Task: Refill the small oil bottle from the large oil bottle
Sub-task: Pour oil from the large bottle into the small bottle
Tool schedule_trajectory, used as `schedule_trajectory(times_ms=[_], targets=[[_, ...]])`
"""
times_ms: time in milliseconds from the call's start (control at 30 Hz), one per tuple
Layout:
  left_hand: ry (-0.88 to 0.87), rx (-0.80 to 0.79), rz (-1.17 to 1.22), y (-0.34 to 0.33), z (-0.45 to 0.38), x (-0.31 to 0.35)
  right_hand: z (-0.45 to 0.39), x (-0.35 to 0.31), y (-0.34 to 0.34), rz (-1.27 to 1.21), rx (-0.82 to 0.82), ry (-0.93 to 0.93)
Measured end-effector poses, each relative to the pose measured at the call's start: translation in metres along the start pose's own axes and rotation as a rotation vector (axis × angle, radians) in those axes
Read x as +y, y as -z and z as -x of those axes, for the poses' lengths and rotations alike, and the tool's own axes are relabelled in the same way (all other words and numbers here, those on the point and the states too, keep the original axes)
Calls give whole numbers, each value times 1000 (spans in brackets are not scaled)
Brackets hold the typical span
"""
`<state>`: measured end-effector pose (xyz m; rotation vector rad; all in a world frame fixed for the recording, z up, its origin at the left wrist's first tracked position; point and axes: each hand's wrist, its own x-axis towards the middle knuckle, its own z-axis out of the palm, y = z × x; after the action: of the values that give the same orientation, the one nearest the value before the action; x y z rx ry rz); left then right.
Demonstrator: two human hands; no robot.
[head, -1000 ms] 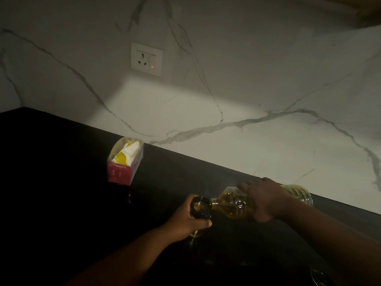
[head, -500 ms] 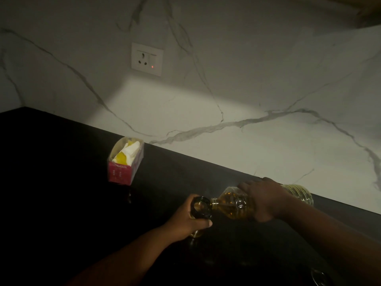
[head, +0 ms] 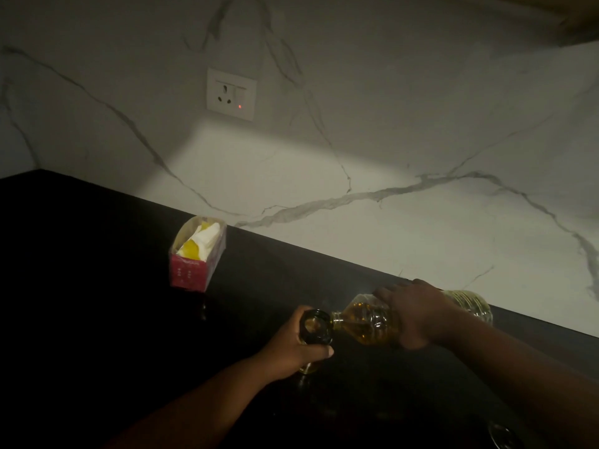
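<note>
Far to the left on the black, glossy desk [head: 97, 286], a red carton [head: 194, 264] stands with white and yellow paper showing at its open top; it plays no part in the pour. Behind it, a white socket [head: 231, 94] with a red light is set in the veined marble wall [head: 421, 157].

Nearer the middle, the small bottle [head: 316, 325] is held upright on the desk, its dark round mouth open to the camera. The left hand [head: 298, 346] is wrapped around its neck, thumb across the front. Little of its body can be made out in the dim light.

Just to the right, the large bottle [head: 366, 322] is tipped almost flat, its threaded neck touching the small mouth. It is of clear ribbed plastic, and amber oil is pooled toward its shoulder. It is gripped round its middle by the right hand [head: 411, 314], fingers curled over the top.

The pouring step is judged to be under way. Whether oil is flowing cannot be told, nor can the fill level. Next, a slow, steady tilt is called for, with the necks kept aligned, and then a return to upright before overflow.
</note>
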<state>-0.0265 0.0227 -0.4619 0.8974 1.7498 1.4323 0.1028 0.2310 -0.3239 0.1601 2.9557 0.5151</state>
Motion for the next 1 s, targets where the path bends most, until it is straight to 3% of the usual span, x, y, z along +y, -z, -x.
schedule_trajectory(times_ms=[1000], targets=[[18,-13,-2,1,1,3,5,-6,12,14,-16,-15]])
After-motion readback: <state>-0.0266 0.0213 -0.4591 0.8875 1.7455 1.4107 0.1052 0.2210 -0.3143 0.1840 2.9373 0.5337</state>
